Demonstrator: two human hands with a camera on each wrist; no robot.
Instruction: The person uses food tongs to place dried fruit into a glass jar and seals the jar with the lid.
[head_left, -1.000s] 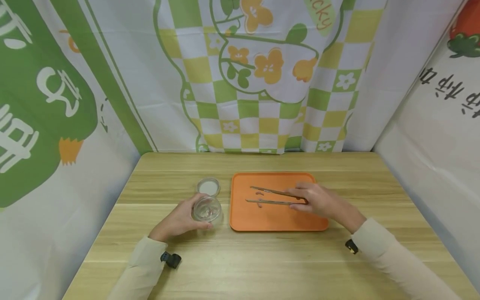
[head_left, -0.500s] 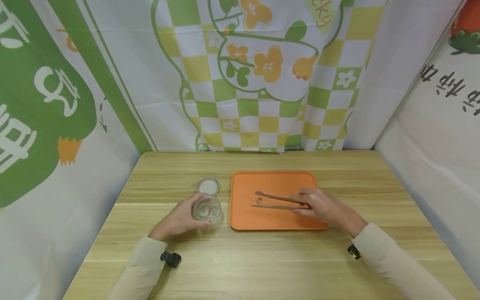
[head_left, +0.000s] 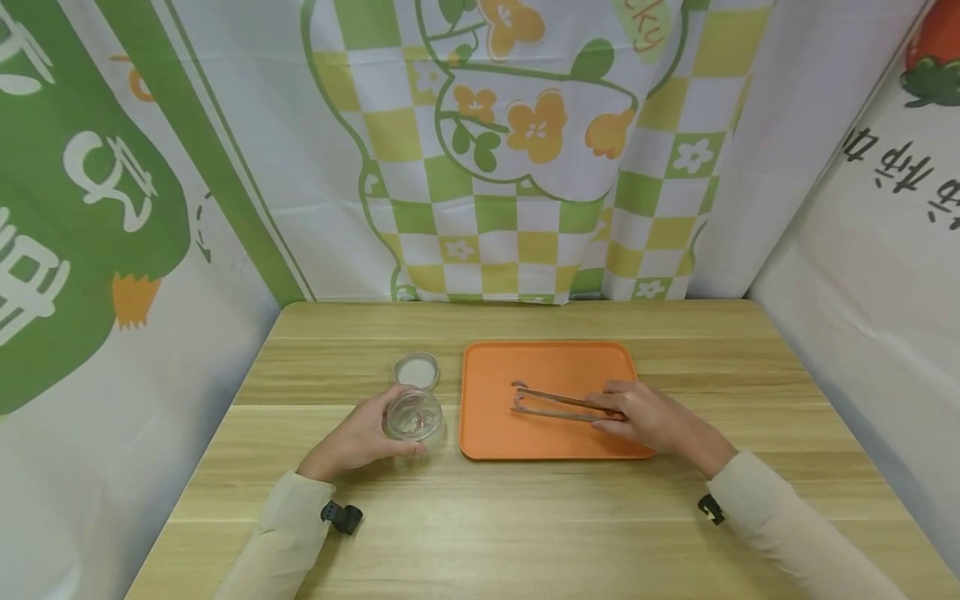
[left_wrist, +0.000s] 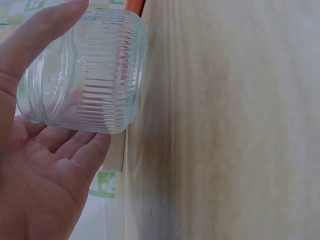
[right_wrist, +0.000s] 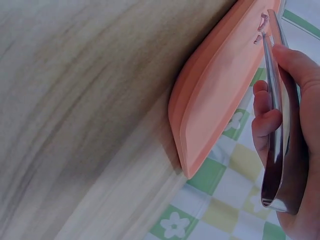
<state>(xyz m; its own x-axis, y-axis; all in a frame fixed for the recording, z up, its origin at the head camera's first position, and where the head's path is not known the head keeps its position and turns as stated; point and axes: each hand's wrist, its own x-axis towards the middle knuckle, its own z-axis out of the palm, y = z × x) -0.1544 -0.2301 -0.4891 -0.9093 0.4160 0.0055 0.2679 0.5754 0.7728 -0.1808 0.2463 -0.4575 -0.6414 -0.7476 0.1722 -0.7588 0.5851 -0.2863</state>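
Note:
My left hand grips a ridged clear glass jar on the table, thumb on one side and fingers on the other. The jar has no lid on, and small reddish bits show low inside it. In my right hand is a pair of metal tongs, pinched between thumb and fingers over an orange tray. The tips of the tongs stand apart, on either side of a small curled pinkish piece. A second small piece lies just beyond the upper tip. Whether the tips touch either piece, I cannot tell.
Behind the jar a round lid with a pale middle lies on the wooden table. Patterned cloth hangs at the table's back edge, with printed sheets at both sides. Dark straps sit at both wrists.
My right hand has drawn the tongs a little right and toward me, and their tips have come closer together around the nearer piece. My left hand and the jar stay in place.

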